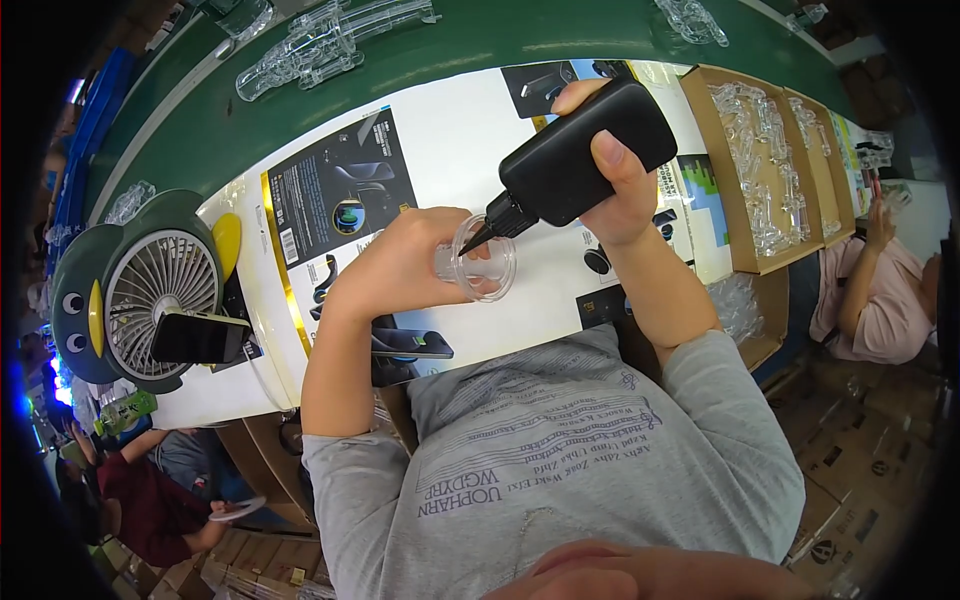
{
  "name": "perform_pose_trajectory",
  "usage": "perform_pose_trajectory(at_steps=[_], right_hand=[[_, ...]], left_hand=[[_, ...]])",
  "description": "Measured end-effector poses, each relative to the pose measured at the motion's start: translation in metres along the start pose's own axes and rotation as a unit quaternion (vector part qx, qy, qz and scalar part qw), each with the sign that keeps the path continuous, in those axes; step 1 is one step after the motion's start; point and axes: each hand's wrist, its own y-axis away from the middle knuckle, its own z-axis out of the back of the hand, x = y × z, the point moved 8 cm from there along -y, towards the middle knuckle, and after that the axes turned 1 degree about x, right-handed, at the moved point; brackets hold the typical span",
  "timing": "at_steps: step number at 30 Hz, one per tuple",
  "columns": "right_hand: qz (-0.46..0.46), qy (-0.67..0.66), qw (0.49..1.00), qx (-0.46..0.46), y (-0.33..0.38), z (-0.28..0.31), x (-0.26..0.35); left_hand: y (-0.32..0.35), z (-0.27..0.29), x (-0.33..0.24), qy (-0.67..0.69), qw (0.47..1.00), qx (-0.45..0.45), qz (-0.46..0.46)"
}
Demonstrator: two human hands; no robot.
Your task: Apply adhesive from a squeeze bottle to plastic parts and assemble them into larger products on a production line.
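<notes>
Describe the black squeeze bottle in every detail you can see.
The black squeeze bottle is matte, opaque, seemingly plastic, with a flattened rounded body, a ribbed collar and a thin tapered nozzle. The right hand grips its body, thumb on the near face. It is tilted, base up and away, nozzle pointing down-left. The tip sits at the mouth of a small clear plastic part held by the left hand, above the white worktable. Its fill level cannot be seen.

Flat white-and-black printed carton on table; brown cardboard tray at right; dark phone screen against fan
</notes>
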Motion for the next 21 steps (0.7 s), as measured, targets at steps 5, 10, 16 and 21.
perform_pose_trajectory(at_steps=[5, 10, 16, 21], right_hand=[[0.006, -0.063, 0.998, -0.018, 0.0006, -0.0037, 0.0037], [0.002, -0.058, 0.998, -0.011, 0.0011, -0.0027, 0.0029], [0.003, -0.052, 0.998, -0.016, 0.0016, -0.0039, 0.0038], [-0.007, -0.05, 0.999, -0.004, 0.0023, -0.0045, 0.0034]], left_hand=[[0.0018, -0.002, 0.0038, 0.012, 1.0, -0.007, -0.018], [0.0015, -0.0027, 0.0026, 0.01, 1.0, 0.014, 0.009], [0.0031, -0.0042, 0.0065, 0.012, 1.0, 0.008, 0.003], [0.0017, -0.005, 0.0045, 0.031, 0.999, 0.016, -0.011]])
